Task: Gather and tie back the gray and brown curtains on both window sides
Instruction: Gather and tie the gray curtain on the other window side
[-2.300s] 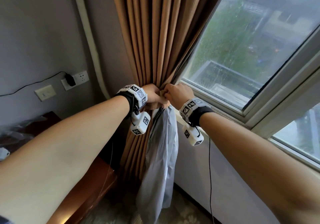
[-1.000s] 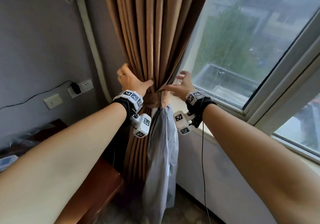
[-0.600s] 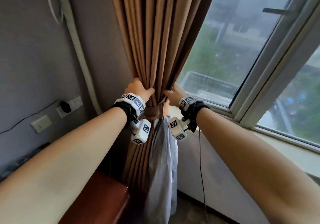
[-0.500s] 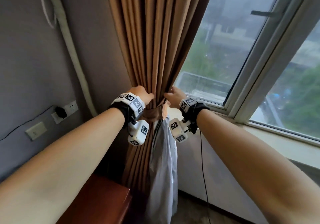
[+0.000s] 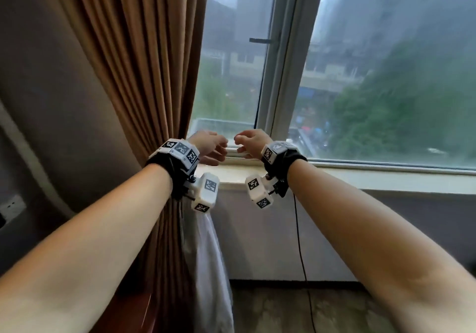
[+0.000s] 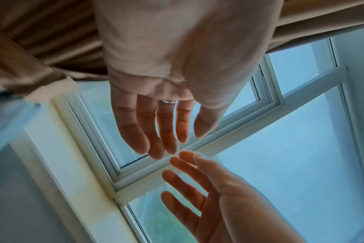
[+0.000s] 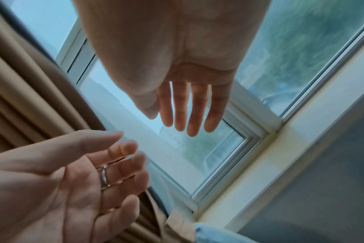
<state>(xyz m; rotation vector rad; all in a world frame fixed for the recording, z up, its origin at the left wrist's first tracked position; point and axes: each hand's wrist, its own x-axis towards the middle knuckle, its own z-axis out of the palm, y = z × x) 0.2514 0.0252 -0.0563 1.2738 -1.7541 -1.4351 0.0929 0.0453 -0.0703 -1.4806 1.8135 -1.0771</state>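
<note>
The brown curtain [image 5: 144,75] hangs gathered into a narrow bundle at the left of the window. Below my left wrist the gray curtain [image 5: 211,255] drops from the same bundle. The brown tie band [image 6: 40,83] shows around the folds in the left wrist view. My left hand [image 5: 215,149] and right hand [image 5: 244,143] float apart from the cloth, over the sill, palms facing each other. Neither holds anything. Straight, relaxed fingers [image 6: 156,131] show on the left hand, and the right hand's fingers [image 7: 187,111] are likewise loose.
A white window sill [image 5: 360,175] runs to the right, and a white window frame post [image 5: 280,75] stands just behind my hands. A black cable [image 5: 300,242] hangs down the wall under the sill. A wall socket [image 5: 13,205] and a wooden furniture edge [image 5: 144,307] are at the left.
Both hands have let go of the gathered curtain above the tie band and moved right, in front of the glass. The head view has swung right toward the window.
</note>
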